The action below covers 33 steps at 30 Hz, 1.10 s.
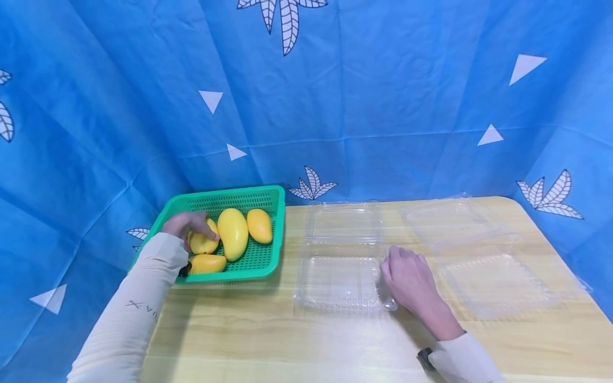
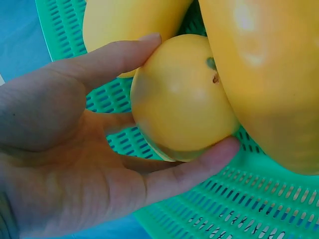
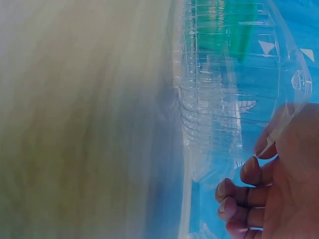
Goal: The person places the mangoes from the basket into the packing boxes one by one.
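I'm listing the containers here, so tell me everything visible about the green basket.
The green basket is shallow and rectangular, plastic-looking, with a smooth rim and slotted walls and floor. It sits upright on the left of the table, near the blue curtain, holding four yellow fruits; the left hand is inside, gripping one.

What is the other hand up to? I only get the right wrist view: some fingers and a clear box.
Observer: The left hand has its thumb and fingers around a yellow mango.
Visitor: Oh! Are there more mangoes?
Observer: Yes, the head view shows four in all, in the green basket.
Visitor: And where is that, compared with my clear box?
Observer: To the person's left of it, on the same table.
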Each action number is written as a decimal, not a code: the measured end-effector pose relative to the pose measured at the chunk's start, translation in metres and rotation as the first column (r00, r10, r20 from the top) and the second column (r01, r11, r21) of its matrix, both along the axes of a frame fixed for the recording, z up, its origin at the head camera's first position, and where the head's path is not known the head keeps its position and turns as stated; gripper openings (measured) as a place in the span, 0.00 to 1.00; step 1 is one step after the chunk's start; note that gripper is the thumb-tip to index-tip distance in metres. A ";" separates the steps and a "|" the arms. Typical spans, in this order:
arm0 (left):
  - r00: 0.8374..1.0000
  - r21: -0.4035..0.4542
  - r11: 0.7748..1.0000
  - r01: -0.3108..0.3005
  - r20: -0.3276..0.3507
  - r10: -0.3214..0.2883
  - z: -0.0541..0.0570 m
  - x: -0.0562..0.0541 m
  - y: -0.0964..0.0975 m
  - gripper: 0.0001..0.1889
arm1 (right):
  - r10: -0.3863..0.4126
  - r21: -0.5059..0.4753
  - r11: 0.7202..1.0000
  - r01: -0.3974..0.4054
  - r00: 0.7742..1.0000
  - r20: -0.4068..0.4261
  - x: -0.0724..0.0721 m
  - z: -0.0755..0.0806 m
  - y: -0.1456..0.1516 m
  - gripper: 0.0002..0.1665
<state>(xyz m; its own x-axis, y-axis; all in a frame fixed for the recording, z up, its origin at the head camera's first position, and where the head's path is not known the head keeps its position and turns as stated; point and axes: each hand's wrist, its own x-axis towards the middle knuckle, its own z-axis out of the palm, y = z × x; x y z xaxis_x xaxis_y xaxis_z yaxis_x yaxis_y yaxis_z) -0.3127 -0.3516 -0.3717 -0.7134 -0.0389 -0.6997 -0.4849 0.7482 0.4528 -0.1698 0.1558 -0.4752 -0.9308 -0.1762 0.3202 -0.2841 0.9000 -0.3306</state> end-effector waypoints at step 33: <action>0.957 0.068 0.967 0.247 -0.176 -0.232 0.021 0.027 -0.039 0.47 | 0.008 -0.020 1.000 -0.006 0.993 0.116 -0.017 -0.001 0.013 0.14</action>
